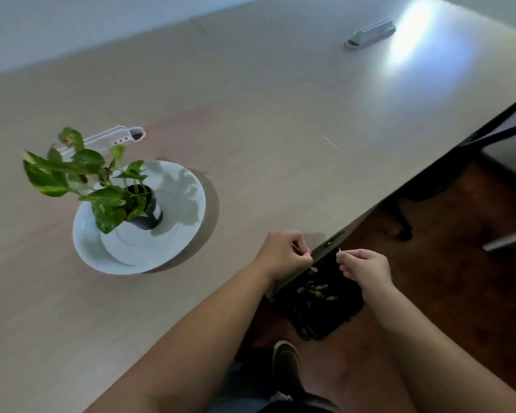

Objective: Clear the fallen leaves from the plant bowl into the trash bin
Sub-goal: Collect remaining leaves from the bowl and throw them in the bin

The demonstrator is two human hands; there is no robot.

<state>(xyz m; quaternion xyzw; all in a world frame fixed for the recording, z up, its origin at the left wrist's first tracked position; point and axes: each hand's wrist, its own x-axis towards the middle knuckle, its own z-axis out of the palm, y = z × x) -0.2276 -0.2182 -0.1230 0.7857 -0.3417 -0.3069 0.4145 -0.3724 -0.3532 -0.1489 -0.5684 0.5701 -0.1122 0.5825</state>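
Note:
A wide white plant bowl (173,234) stands on the beige table at the left, holding a small dark pot (149,210) with a green variegated plant (81,177). The bowl's white inside shows no loose leaves. A black trash bin (325,311) sits on the floor below the table's edge, with several green leaves (316,290) inside. My left hand (283,254) is at the table edge, fingers pinched together. My right hand (364,266) hovers over the bin, thumb and finger pinched on something tiny and pale that I cannot identify.
A white tool with a pink tip (113,140) lies behind the plant. Another grey-white object (370,34) rests far back on the table. Dark chair parts (495,123) and a wooden floor (447,281) lie to the right. My shoe (285,362) is beside the bin.

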